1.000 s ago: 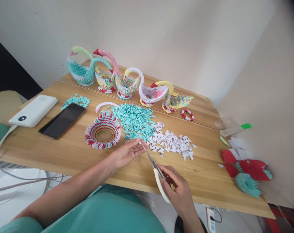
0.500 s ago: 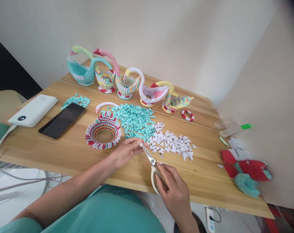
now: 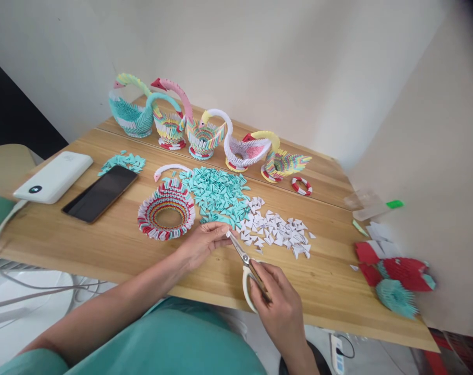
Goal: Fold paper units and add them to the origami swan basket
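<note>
My left hand [image 3: 209, 240] pinches a small folded white paper piece [image 3: 228, 234] between thumb and fingers. In my right hand [image 3: 277, 297] is a pair of scissors [image 3: 245, 259] with cream handles, its blade tips at the white piece. The blades look nearly together; whether they touch the paper is too small to tell. Just beyond my hands lie a heap of folded teal paper pieces [image 3: 216, 190] and a spread of white pieces [image 3: 279, 226]. Left of them sits a round paper bowl [image 3: 166, 211] in red, white and teal, with a curved white neck [image 3: 172, 167] behind it.
Several folded-paper swans [image 3: 246, 151] line the table's back. A red and white ring [image 3: 301, 186] lies at their right. On the left are a phone [image 3: 99, 194], a cabled white power bank [image 3: 54, 177] and teal pieces [image 3: 129, 162]. Red and teal paper parts [image 3: 404, 273] lie right.
The scissors and my right hand have shifted very slightly. My left hand keeps its pinch on the white piece, and everything on the table stays in place.
</note>
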### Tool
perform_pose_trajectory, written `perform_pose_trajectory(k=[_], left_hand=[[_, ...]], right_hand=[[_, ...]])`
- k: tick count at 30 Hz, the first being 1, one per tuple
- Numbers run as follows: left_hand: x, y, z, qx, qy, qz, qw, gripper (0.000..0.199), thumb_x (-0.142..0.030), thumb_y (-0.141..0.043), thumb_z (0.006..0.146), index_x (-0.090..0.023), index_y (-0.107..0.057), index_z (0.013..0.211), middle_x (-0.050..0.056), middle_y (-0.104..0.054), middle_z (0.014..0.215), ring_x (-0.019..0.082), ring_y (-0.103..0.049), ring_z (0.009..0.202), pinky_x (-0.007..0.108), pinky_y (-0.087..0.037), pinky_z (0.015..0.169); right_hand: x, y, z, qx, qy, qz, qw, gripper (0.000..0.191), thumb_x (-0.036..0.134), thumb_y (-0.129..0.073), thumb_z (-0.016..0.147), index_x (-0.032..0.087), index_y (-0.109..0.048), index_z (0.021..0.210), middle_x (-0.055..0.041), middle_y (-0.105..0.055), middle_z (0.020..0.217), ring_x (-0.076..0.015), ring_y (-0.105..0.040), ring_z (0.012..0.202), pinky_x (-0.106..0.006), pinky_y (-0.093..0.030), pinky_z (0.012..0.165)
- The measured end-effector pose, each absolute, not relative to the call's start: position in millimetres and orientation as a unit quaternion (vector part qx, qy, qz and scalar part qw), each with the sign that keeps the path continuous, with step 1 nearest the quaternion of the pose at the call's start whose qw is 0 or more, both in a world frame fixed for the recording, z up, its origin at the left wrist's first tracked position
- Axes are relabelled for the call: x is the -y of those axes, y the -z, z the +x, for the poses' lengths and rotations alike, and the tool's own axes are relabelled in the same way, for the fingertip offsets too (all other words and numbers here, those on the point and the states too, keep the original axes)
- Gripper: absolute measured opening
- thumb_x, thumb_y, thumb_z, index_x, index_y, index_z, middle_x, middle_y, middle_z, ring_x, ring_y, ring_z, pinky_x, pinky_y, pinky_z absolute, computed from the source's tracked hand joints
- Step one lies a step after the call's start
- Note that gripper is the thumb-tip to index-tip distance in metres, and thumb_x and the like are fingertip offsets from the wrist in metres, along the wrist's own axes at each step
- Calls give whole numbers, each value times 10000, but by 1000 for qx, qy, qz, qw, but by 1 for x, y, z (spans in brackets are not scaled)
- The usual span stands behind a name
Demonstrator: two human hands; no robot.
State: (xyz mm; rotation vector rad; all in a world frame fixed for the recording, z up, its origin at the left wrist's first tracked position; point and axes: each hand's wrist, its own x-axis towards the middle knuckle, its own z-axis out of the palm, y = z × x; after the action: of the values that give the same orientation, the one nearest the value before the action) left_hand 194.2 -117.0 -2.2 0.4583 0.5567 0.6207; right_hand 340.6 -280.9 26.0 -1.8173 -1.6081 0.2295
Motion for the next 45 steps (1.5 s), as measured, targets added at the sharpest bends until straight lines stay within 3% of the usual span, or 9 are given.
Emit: perform_pose_trajectory(k=[6, 13, 23, 27, 35, 41, 45], left_hand=[[114, 7, 195, -293, -292, 138, 900, 50, -161, -700, 827, -120, -677, 813, 90, -762, 844, 183, -732, 827, 293, -567, 827], [113, 14, 195, -290, -265, 110, 913, 62, -183, -665, 864, -121, -672, 858, 97, -760, 863, 184, -737, 836, 290, -571, 835], [115, 11, 194, -281, -248, 116, 920, 131, -163, -578, 918, -111, -674, 847, 106, -757, 840, 181, -736, 808, 257, -571, 740], [114, 12, 195, -272, -251, 110, 923, 159, -151, -546, 934, -108, -676, 853, 101, -758, 837, 172, -735, 807, 260, -572, 773], [114, 13, 194, -265, -253, 113, 924, 98, -160, -613, 895, -103, -673, 842, 96, -750, 831, 176, -732, 806, 274, -570, 795], [115, 14, 196, -258, -285, 141, 912, 62, -150, -717, 809, -108, -680, 835, 88, -760, 848, 188, -731, 838, 293, -563, 829], [116, 13, 196, -264, -300, 165, 902, 106, -153, -758, 767, -102, -685, 824, 89, -763, 842, 184, -729, 829, 279, -557, 819]], right_hand=[[284, -32, 344, 522, -282, -703, 392, 267, 266, -583, 885, 224, -705, 1118, -87, -706, 1019, -190, -673, 858, -228, -547, 623], [282, -35, 345, 517, -304, -697, 393, 260, 309, -594, 889, 219, -716, 1101, -81, -697, 957, -180, -645, 819, -222, -523, 612], [280, -34, 348, 534, -309, -691, 376, 265, 288, -572, 902, 224, -698, 1127, -75, -688, 987, -170, -629, 817, -219, -510, 617], [280, -35, 349, 536, -315, -688, 373, 262, 282, -574, 907, 232, -687, 1138, -66, -680, 974, -155, -621, 789, -211, -502, 610], [282, -31, 350, 556, -291, -690, 362, 261, 230, -564, 902, 238, -672, 1139, -64, -674, 992, -158, -636, 820, -213, -520, 639], [281, -23, 343, 631, -102, -692, 337, 379, 146, -569, 872, 233, -637, 1235, -88, -672, 1052, -194, -664, 937, -285, -529, 816], [275, -21, 339, 593, -178, -699, 358, 327, 183, -551, 886, 222, -665, 1190, -84, -686, 1007, -184, -671, 875, -264, -548, 745]])
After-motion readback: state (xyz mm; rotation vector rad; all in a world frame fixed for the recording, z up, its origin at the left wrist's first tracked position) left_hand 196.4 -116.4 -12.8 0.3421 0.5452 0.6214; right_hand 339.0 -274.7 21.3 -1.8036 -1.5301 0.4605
